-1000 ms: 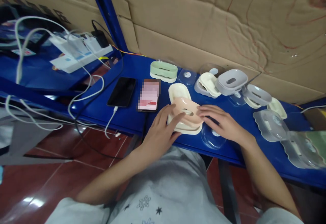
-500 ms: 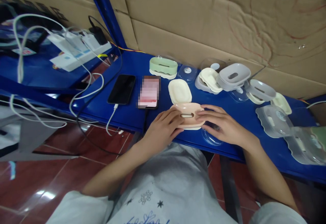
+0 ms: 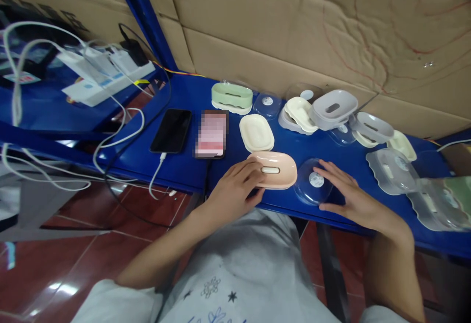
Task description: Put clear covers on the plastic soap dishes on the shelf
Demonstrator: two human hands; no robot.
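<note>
Near the front of the blue table, my left hand (image 3: 239,182) grips the left end of a peach soap dish (image 3: 281,163), thumb below and fingers over its rim. A pale piece shows through the slot in its floor. To its right lies a clear plastic cover (image 3: 307,193) with a round white label. My right hand (image 3: 344,190) is at the right edge of that cover, fingers apart; whether it touches the plastic I cannot tell. Just behind the peach dish sits a cream tray (image 3: 256,133).
A green soap dish (image 3: 231,97) and grey soap dishes (image 3: 335,107) stand along the cardboard at the back. Clear wavy covers (image 3: 393,171) lie on the right. Leftward are a black phone (image 3: 171,131) on a cable, another phone (image 3: 211,134) and a white power strip (image 3: 106,85).
My right hand has let go of the peach soap dish and moved right to the clear cover. My left hand still grips the dish.
</note>
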